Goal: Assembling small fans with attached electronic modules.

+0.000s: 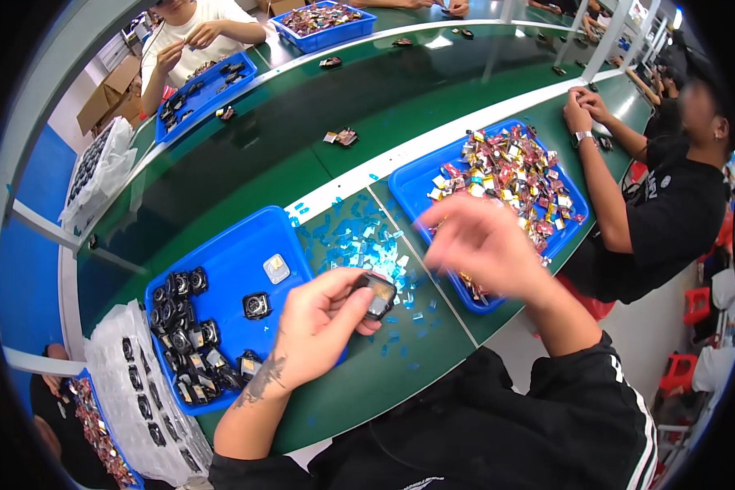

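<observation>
My left hand (322, 318) is closed round a black watch case (376, 296), its open side showing a metallic inside, above the green table. My right hand (486, 245) hangs over the near left part of a blue bin (400, 184) heaped with small battery-like parts (506, 171) in red, silver and yellow. Motion blurs that hand; its fingers look apart, and nothing shows in them. Beside my left hand a blue tray (229, 245) holds several black watch cases (189, 335), a lone black case (256, 306) and a pale square piece (276, 268).
Scraps of blue film (363, 245) litter the table between tray and bin. White plastic trays (131, 392) with black cases stand at the left. A conveyor belt (286, 135) carries scattered parts beyond. A co-worker (661, 188) sits at the right, another (196, 33) across the belt.
</observation>
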